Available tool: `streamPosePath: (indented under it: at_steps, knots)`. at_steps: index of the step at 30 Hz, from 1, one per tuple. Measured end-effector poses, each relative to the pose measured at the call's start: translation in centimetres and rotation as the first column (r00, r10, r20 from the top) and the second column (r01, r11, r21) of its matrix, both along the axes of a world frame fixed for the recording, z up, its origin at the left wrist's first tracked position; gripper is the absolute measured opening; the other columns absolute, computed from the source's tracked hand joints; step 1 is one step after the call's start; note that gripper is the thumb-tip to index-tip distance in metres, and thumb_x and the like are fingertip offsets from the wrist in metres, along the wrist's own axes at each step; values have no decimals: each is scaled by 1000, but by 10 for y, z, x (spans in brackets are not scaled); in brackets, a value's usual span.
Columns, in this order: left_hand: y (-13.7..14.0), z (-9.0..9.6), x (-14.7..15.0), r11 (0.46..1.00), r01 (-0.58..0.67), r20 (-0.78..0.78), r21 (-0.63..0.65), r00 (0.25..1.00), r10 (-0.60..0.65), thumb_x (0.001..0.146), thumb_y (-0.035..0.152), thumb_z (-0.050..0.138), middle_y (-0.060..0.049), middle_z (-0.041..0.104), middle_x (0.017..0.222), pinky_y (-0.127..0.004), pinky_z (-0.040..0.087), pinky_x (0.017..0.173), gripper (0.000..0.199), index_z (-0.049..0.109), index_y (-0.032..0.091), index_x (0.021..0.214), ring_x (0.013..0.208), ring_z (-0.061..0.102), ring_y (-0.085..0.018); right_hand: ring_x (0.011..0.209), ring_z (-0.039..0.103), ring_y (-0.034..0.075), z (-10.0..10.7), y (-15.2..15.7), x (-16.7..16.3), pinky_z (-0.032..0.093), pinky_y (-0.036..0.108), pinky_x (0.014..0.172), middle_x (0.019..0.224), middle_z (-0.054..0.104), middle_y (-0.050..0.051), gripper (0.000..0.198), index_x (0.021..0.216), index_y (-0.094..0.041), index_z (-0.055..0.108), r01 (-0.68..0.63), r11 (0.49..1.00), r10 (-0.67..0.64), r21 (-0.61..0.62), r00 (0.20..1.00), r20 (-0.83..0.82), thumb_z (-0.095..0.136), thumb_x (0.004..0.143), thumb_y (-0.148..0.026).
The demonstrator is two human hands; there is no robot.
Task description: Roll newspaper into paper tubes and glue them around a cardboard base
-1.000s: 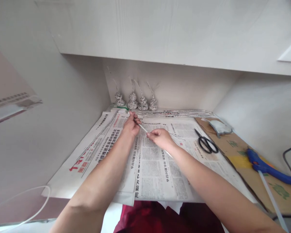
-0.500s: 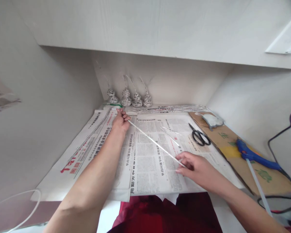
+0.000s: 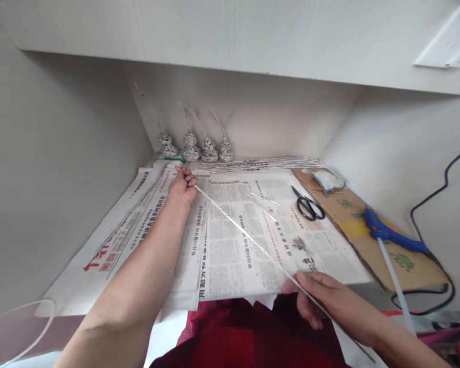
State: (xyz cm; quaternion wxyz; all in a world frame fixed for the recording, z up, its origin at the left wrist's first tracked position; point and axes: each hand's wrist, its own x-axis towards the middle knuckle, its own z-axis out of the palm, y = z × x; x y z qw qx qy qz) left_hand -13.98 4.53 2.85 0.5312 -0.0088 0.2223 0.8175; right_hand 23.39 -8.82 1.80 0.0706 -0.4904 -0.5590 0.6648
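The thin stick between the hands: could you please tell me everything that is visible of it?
The stick is long, slender, nearly straight and whitish with darker flecks; it looks like rolled paper. It slants over the newspaper, from the closed left hand, which hides part of its far end, across the right hand. Its greyer near end shows beside the right forearm. Whether it touches the newspaper is unclear.

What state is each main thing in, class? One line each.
Strip: nearly straight, slanting.
Left hand: closed on strip.
Right hand: loosely open, strip running across it.
Newspaper: spread flat.
Scissors: shut, lying on newspaper.
Gourds: upright in a row.
Rods: lying together.
Cardboard: lying flat.
Glue gun: lying on cardboard, stick protruding.
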Motion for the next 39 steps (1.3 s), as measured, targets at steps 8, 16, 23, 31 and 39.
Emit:
streamPosePath:
  at_steps: [8,16,23,31,39]
  knots:
    - [1,1,-1,1000,4,9,4,1000,-4,92,35,38,8,36,46,-11,18,29,29,48,15,74,31,27,-1,57,49,15,1,8,-28,34,28,57,63,54,1,32,79,-22,57,-172,746,-43,644,952,305,42,88,-49]
    - [0,2,3,998,59,62,27,996,-60,92,36,39,7,37,47,-12,17,28,29,50,15,75,31,28,-1,32,21,5,-2,2,-18,19,20,34,45,32,-9,39,81,-18,54,48,964,-97,-260,979,-179,43,86,-55]
    - [2,0,8,998,62,27,-8,998,-62,92,39,36,4,41,52,-12,23,31,33,48,15,74,36,34,-3,60,51,17,2,8,-30,38,28,57,71,57,2,30,92,-24,56,-122,806,-29,579,969,245,48,84,-51]
    - [1,6,8,997,65,40,29,997,-66,93,37,35,6,32,49,-12,18,31,33,39,17,67,34,26,-3,35,20,6,0,10,-35,19,20,36,49,28,-8,34,80,-22,50,61,989,-87,-136,978,-191,42,87,-55]
    - [-2,8,9,991,105,53,86,993,-110,93,37,35,6,32,49,-13,19,32,33,39,17,67,34,28,-4,37,29,8,-3,2,-30,26,22,39,51,34,-7,36,90,-22,52,56,998,-57,-20,995,-82,39,87,-56]
